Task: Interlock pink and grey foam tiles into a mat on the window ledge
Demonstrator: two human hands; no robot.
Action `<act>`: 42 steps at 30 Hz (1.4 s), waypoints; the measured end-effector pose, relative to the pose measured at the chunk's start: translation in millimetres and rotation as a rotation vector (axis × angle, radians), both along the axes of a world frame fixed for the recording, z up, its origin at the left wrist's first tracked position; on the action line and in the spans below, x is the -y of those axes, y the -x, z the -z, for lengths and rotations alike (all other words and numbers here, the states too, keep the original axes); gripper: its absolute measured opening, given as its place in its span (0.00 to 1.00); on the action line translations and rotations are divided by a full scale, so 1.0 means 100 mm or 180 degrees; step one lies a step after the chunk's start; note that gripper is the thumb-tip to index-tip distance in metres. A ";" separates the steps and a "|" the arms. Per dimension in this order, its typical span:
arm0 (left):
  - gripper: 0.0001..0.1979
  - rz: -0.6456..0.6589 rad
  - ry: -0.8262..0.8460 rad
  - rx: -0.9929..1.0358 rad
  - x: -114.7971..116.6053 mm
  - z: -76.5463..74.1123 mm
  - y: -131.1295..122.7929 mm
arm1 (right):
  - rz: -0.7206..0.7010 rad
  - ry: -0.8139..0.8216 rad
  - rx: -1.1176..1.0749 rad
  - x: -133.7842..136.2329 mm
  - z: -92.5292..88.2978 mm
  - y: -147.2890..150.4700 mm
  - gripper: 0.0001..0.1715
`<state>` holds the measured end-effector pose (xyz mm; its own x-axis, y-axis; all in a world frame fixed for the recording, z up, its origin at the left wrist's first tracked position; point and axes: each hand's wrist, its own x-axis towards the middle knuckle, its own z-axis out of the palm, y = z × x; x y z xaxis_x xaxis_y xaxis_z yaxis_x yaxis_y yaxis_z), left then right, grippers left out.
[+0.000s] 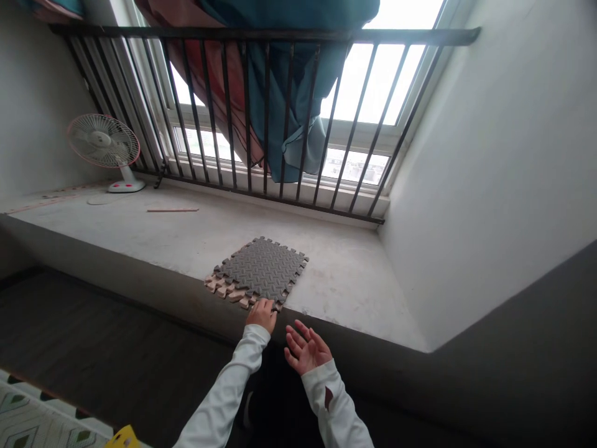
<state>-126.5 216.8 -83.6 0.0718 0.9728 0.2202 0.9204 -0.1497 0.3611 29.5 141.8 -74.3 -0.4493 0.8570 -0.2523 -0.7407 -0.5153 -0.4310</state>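
A stack of foam puzzle mats lies at the near edge of the concrete window ledge [140, 230]: a grey tile [262, 269] on top, beige tiles [220, 285] under it, sticking out to the left. My left hand [262, 314] rests on the near edge of the stack, fingers curled over the tiles. A little to its right my right hand [305, 348] hovers in front of the ledge, palm up, fingers spread, holding nothing. Both arms wear white sleeves.
A small pink-rimmed fan [105, 144] stands at the ledge's far left, with a thin wooden stick [172, 210] lying near it. A black metal railing [261, 112] guards the window; teal and red cloth [280, 93] hangs behind it. A patterned mat [28, 417] shows at bottom left.
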 end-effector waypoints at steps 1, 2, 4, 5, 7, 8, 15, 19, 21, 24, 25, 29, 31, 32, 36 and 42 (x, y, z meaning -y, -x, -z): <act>0.13 -0.0006 0.0057 -0.0232 -0.03 -0.02 -0.06 | 0.0050 -0.0065 -0.0106 0.01 0.04 -0.03 0.19; 0.13 -0.0047 0.0114 -0.0440 -0.04 -0.04 -0.11 | 0.0076 -0.0129 -0.0159 0.02 0.07 -0.05 0.19; 0.12 -0.0133 0.0202 -0.0726 -0.07 -0.08 -0.17 | 0.0057 -0.0204 -0.0168 0.03 0.11 -0.05 0.19; 0.12 -0.0158 0.0244 -0.0801 -0.08 -0.10 -0.18 | 0.0020 -0.0212 -0.0161 0.03 0.12 -0.04 0.19; 0.12 -0.0219 0.0316 -0.0856 -0.10 -0.12 -0.17 | -0.0051 -0.0195 -0.0170 0.02 0.11 -0.02 0.19; 0.12 -0.0271 0.0335 -0.0863 -0.11 -0.12 -0.16 | -0.0073 -0.0177 -0.0183 0.02 0.10 -0.01 0.18; 0.10 -0.0566 0.0205 -0.0829 -0.03 0.01 -0.01 | -0.0061 -0.0182 -0.0264 0.01 0.14 0.01 0.20; 0.09 -0.0595 0.0146 -0.0771 0.03 0.06 -0.03 | -0.0098 -0.0244 -0.0302 0.02 0.16 0.03 0.19; 0.09 -0.0576 0.0179 -0.0717 0.02 0.04 -0.07 | -0.0126 -0.0256 -0.0340 0.02 0.16 0.03 0.19; 0.09 -0.0626 0.0321 -0.0650 -0.04 0.00 -0.13 | -0.0135 -0.0239 -0.0358 0.03 0.17 0.03 0.19; 0.09 -0.0665 0.0373 -0.0634 -0.07 -0.02 -0.15 | -0.0126 -0.0231 -0.0333 0.03 0.18 0.03 0.20; 0.08 -0.0781 0.0494 -0.0573 -0.12 -0.04 -0.18 | -0.0069 -0.0227 -0.0198 0.04 0.20 0.02 0.21; 0.08 -0.0798 0.0489 -0.0533 -0.12 -0.03 -0.17 | -0.0053 -0.0231 -0.0226 0.05 0.20 0.02 0.21; 0.08 -0.0798 0.0467 -0.0510 -0.11 -0.03 -0.16 | -0.0048 -0.0234 -0.0253 0.05 0.20 0.01 0.21; 0.07 -0.0786 0.0361 -0.0432 -0.10 -0.02 -0.15 | -0.0078 -0.0251 -0.0323 0.04 0.17 0.01 0.20; 0.08 -0.0857 0.0472 -0.0435 -0.17 -0.07 -0.20 | -0.0234 -0.0260 -0.0474 0.02 0.14 0.00 0.19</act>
